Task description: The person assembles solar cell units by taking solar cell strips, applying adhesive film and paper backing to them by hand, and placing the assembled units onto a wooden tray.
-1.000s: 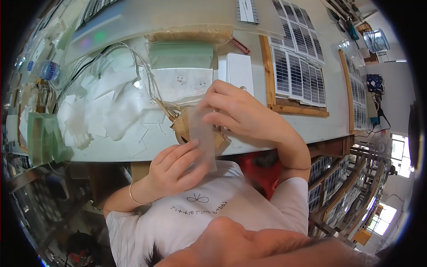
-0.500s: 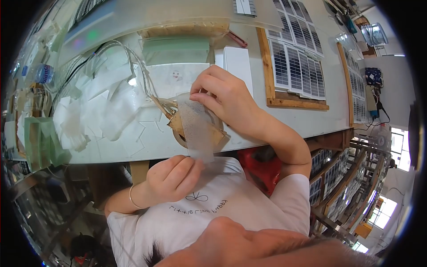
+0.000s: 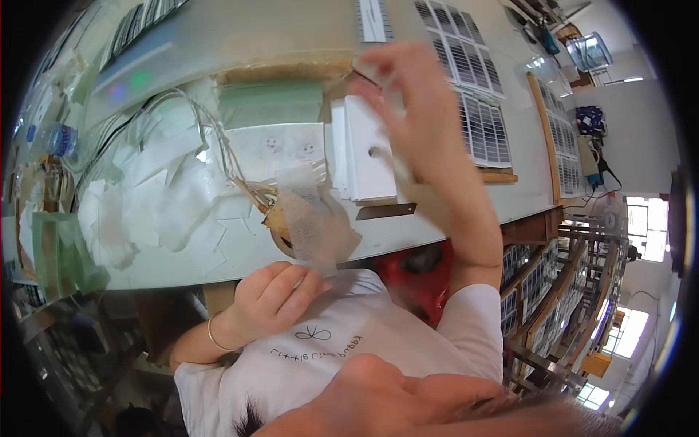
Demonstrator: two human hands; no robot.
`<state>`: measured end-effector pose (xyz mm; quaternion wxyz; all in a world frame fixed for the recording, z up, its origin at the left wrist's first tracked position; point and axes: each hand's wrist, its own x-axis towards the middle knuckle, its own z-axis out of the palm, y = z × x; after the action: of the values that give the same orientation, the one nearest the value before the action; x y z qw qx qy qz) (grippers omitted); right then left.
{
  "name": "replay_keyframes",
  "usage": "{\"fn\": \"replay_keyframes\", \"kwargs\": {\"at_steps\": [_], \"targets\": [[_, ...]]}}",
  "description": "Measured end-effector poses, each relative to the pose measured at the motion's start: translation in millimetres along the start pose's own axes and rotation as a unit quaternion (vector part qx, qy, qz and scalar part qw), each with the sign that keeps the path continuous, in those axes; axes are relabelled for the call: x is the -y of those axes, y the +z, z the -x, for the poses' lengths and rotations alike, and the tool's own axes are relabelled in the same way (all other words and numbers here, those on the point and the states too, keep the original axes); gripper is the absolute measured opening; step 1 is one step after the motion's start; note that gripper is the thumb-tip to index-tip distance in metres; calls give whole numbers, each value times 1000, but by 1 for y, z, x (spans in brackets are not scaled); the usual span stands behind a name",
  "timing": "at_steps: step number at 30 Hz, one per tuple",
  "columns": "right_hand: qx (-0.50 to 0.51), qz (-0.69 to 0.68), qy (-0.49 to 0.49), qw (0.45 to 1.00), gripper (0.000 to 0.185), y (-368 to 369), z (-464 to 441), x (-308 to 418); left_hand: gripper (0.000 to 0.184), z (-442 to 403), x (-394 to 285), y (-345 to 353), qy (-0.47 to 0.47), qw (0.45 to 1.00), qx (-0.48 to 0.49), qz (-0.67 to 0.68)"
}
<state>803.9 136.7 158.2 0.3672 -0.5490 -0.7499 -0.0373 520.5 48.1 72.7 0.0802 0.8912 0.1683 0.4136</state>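
My left hand (image 3: 277, 297) is closed in a pinch on the lower end of a translucent speckled strip (image 3: 304, 222). The strip lies over a round, tan, paper-covered piece (image 3: 342, 231) at the table's front edge, with wires leading to it. My right hand (image 3: 371, 73), blurred, is raised beyond a stack of white cards (image 3: 370, 156). Its thumb and fingers are apart, close to a pinkish-red tool (image 3: 362, 78) that it partly covers. Nothing shows between those fingers.
A dark metal strip (image 3: 386, 211) lies near the front edge. Translucent scraps (image 3: 156, 197) and green sheets (image 3: 62, 255) are at left. Wood-framed solar panels (image 3: 483, 131) stand at right. A large frosted sheet (image 3: 255, 36) spans the back, and a bottle (image 3: 58, 140) lies far left.
My right hand has let go of the strip's upper end and moved up and away to the right. The metal strip by the cards has come into sight. My left hand still pinches the lower end.
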Motion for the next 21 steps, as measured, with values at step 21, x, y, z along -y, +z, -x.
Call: {"fn": "replay_keyframes", "kwargs": {"at_steps": [21], "targets": [[62,-50,110,991,19,11,-134,-155,34,-14,-3,-11,-46,995,15,82]]}}
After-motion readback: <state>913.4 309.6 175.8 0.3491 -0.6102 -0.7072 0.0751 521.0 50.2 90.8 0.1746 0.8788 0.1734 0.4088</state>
